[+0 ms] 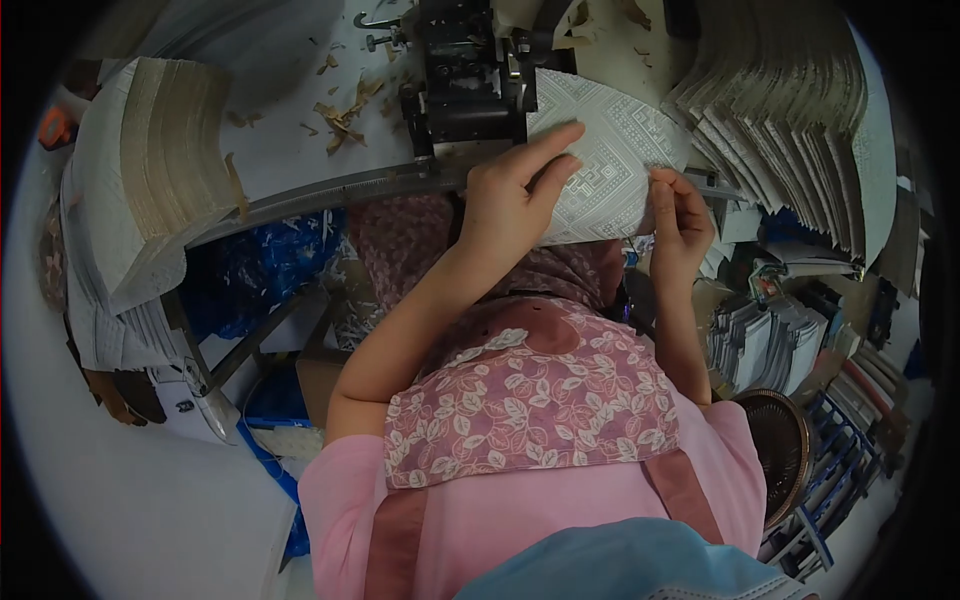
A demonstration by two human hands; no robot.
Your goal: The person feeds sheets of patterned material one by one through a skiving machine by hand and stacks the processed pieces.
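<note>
A grey-and-white sheet with a diamond pattern and a curved edge (607, 190) lies at a black machine (465, 85), its left edge against the machine's side. My left hand (515, 195) rests on the left part of the sheet, index finger and thumb stretched out and apart. At the sheet's right edge, my right hand (682, 215) pinches the rim between thumb and fingers. The sheet's lower edge hangs just above my lap.
A fanned stack of similar sheets (800, 150) stands close on the right. Another tall stack (170, 150) sits at the table's left end. Brown scraps (345, 120) litter the tabletop. Below right are bundled sheets (765, 340) and a blue rack (835, 450); blue plastic (265, 265) lies under the table.
</note>
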